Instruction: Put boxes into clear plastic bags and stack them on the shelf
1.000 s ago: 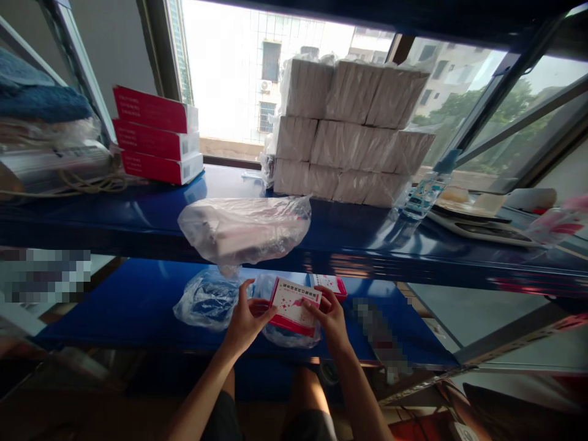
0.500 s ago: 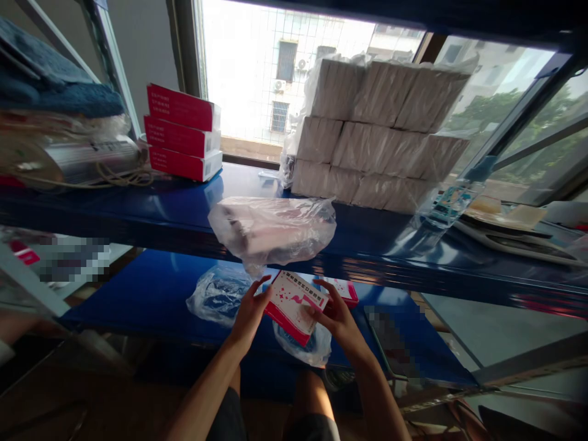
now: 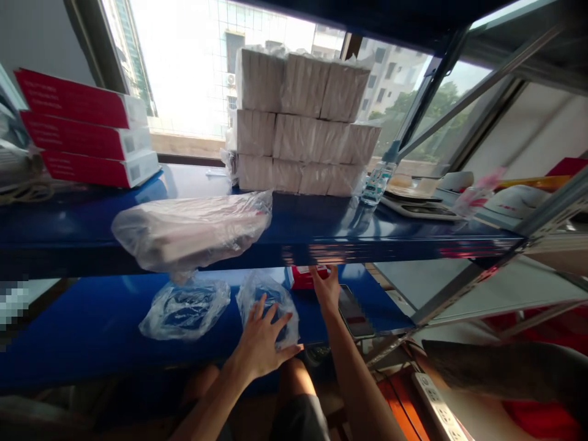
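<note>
My left hand is open, palm down with fingers spread, over a crumpled clear plastic bag on the lower blue shelf. My right hand reaches under the upper shelf's edge, thumb and fingers on a red-and-white carton. The upper shelf hides the carton's far part and my fingertips. A second clear plastic bag lies to the left. Right of the carton is a dark phone.
On the upper blue shelf stand three stacked red boxes, a plastic-wrapped bundle, a wall of wrapped grey-white packs and a clear bottle. Metal rack posts rise at the right. A power strip lies lower right.
The carton between both hands has gone back and right under the upper shelf with my right hand. My left hand has let go and opened over the bag. The view has turned right.
</note>
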`<state>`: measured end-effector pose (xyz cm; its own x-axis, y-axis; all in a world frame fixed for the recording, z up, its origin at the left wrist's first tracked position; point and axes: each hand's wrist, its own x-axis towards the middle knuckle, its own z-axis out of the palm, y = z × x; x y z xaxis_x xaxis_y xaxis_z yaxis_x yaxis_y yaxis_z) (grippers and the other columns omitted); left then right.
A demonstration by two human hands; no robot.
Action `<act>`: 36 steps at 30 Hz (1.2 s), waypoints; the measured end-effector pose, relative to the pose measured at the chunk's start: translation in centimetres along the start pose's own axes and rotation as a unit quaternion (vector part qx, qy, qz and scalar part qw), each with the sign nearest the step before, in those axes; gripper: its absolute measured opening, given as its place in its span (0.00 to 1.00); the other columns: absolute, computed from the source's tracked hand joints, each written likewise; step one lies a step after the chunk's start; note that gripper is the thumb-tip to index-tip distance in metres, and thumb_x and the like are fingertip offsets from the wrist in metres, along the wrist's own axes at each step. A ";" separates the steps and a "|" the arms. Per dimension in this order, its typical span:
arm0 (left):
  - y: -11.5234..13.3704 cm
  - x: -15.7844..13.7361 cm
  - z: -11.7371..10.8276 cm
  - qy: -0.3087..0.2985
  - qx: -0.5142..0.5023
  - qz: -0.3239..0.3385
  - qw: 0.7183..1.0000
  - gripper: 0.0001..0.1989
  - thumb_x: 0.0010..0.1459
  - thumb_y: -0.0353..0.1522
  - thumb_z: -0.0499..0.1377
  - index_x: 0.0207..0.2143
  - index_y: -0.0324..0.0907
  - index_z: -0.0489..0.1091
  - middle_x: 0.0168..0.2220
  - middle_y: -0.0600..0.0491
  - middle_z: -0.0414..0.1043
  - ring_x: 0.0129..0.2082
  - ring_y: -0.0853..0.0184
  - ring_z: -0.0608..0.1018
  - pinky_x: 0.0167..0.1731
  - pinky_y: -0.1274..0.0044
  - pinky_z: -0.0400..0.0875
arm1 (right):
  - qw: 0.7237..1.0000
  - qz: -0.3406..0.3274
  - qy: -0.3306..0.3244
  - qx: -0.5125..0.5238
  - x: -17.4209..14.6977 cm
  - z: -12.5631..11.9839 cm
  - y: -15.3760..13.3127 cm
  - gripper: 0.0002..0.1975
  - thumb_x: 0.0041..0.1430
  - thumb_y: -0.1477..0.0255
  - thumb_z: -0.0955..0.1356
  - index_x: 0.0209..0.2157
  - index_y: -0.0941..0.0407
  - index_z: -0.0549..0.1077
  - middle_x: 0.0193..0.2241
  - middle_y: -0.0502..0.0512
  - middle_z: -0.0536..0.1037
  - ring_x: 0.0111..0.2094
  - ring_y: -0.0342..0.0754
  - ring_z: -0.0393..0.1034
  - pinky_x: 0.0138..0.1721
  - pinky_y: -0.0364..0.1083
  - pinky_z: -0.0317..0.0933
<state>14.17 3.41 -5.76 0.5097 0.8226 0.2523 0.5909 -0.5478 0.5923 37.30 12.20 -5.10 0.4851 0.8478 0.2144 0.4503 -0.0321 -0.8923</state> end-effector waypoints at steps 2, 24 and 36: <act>-0.6 -0.5 1.0 -0.005 0.044 0.001 0.999 0.28 0.57 0.47 0.66 0.58 0.48 0.75 0.65 0.39 0.67 0.72 0.33 0.52 0.67 0.40 0.46 | 0.996 0.034 0.026 -0.077 0.5 0.1 0.4 0.36 0.58 0.45 0.68 0.55 0.60 0.69 0.50 0.73 0.76 0.53 0.68 0.71 0.54 0.61 0.64; -7.2 4.2 -8.8 0.120 -0.066 -0.207 0.969 0.11 0.55 0.37 0.65 0.37 0.39 0.79 0.33 0.47 0.80 0.37 0.52 0.82 0.41 0.69 0.74 | 0.916 -0.207 -0.335 0.080 -10.9 -0.8 -3.9 0.07 0.60 0.63 0.74 0.35 0.50 0.83 0.54 0.58 0.80 0.66 0.63 0.62 0.65 0.60 0.56; -4.3 -5.0 -9.0 0.348 -0.158 -0.120 0.916 0.22 0.65 0.36 0.57 0.61 0.46 0.65 0.60 0.44 0.71 0.60 0.54 0.74 0.60 0.62 0.67 | 0.949 -0.311 0.046 0.012 -12.6 0.0 -6.2 0.09 0.69 0.66 0.67 0.41 0.54 0.79 0.41 0.60 0.77 0.41 0.53 0.74 0.41 0.50 0.69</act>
<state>3.41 3.00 -2.69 -0.1988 0.8716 0.4481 0.3679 -0.3575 0.8584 28.37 1.71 -2.32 0.1954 0.6482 0.7360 0.6546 0.4726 -0.5900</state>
